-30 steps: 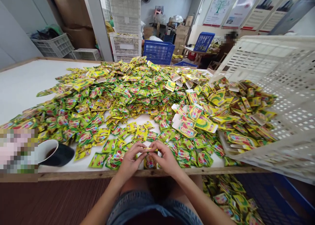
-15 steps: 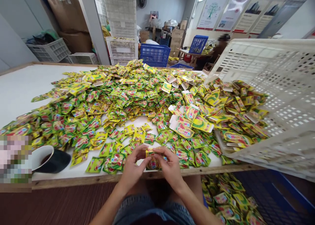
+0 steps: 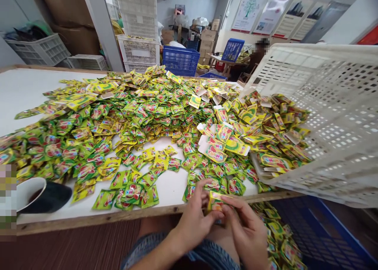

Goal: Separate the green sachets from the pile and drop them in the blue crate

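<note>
Both my hands meet at the table's front edge on a small stack of green and yellow sachets (image 3: 215, 202). My left hand (image 3: 195, 218) pinches the stack from the left with fingers curled. My right hand (image 3: 247, 230) grips it from the right, fingers closed. A large heap of the same sachets (image 3: 124, 116) covers the white table (image 3: 23, 92) in front of me. A white perforated crate (image 3: 330, 116) lies tipped on its side at the right, with sachets spilling from its mouth.
A black cup (image 3: 44, 197) with dark liquid stands at the front left. A blue crate (image 3: 313, 238) holding sachets sits on the floor to my right. White and blue crates (image 3: 180, 59) and cartons stand behind the table. A person sits at a far table.
My hands have moved right and towards me, off the table top to its edge, carrying the stack of sachets. The view has turned slightly right.
</note>
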`<state>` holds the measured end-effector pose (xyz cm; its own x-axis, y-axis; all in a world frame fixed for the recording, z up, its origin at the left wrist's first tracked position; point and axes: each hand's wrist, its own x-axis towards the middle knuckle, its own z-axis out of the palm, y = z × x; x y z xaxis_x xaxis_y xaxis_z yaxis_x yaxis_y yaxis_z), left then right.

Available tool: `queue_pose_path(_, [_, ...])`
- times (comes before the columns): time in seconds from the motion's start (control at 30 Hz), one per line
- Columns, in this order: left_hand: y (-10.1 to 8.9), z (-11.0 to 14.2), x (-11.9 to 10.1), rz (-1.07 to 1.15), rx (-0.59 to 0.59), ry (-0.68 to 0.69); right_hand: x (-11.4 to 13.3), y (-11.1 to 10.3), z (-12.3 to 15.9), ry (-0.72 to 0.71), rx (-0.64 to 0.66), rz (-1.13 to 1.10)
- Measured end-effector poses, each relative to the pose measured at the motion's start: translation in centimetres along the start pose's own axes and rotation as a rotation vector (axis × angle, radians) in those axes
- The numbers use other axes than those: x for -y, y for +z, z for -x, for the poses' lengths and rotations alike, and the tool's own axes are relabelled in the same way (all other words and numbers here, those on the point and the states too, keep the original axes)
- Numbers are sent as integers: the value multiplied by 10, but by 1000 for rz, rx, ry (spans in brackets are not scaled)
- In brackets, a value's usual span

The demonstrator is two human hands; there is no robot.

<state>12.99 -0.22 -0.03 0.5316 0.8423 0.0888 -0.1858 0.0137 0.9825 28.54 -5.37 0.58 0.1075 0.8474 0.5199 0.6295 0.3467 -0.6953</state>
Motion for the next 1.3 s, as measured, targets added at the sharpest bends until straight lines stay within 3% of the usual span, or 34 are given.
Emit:
queue_pose_path(0.1, [-13,3,7,-136,-15,35,-43,-69,3,27,247,431])
queue_pose_path(0.13, [-19,4,10,-127,-40,6,-60,-87,1,-38,199,580])
queue_pose_path(0.17, [-24,5,12,-125,-70,-30,-75,-99,-4,-105,215,735])
queue_pose_path(0.2, [-28,6,14,-138,-99,-58,-86,-103,-11,-76,202,811])
queue_pose_path(0.23, [-31,7,15,-152,-110,-70,-95,-98,-21,-59,219,772])
queue_pose_path(0.3, [-31,8,15,-173,-95,-71,-104,-65,-48,-33,200,582])
queue_pose_path(0.37, [-29,10,11,-162,-58,-57,-109,-17,-77,-92,138,501])
queue_pose_path(0.43, [-31,14,8,-170,-58,-52,-116,26,-100,-70,95,603])
queue_pose_path(0.47, [-36,16,7,-181,-73,-55,-120,41,-108,-15,132,698])
queue_pose_path(0.53, [-49,21,8,-198,-130,-88,-125,58,-117,43,159,829])
queue_pose_path(0.6, [-65,25,13,-173,-226,-117,-118,61,-116,35,81,834])
queue_pose_path(0.67, [-78,26,20,-102,-309,-75,-92,63,-106,-38,-55,660])
queue_pose_path(0.7, [-83,24,23,-52,-326,-36,-73,65,-100,-92,-64,496])
queue_pose_path(0.77, [-87,21,26,47,-378,-27,-31,76,-86,-169,120,162])
queue_pose_path(0.83, [-91,18,26,120,-518,-105,1,93,-80,-213,478,-41])
queue_pose_path(0.87, [-93,18,24,161,-585,-132,10,103,-81,-202,582,-132])
queue_pose_path(0.93, [-101,23,20,277,-652,-105,10,122,-91,-190,519,-228])
queue_pose_path(1.0, [-111,31,17,398,-671,-44,-3,142,-108,-73,349,-83])
queue_pose_path(1.1, [-120,43,15,459,-742,-57,-25,174,-129,26,545,230])
queue_pose_path(1.2, [-120,47,13,456,-753,-64,-28,201,-135,-9,675,258])
queue_pose_path(1.3, [-116,45,11,513,-777,-69,-21,209,-138,-20,704,259])
